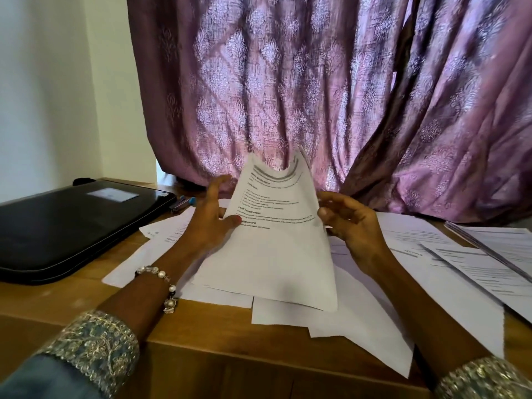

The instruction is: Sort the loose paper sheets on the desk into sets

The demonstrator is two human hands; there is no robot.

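Sheets (276, 231) between both hands (210, 223)

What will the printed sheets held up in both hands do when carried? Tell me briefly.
The printed sheets are probably floppy: their top edge already curls backward. Likely light, since the left hand and right hand hold them only at the side edges. Several layers show, so they may slide apart.

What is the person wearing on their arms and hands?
Both arms have blue-grey sleeves ending in wide cuffs stitched with silvery gold swirls. The left wrist wears a bracelet of pearly white beads. The left hand has red polish on its thumbnail. The right hand shows no rings or bracelet in this view.
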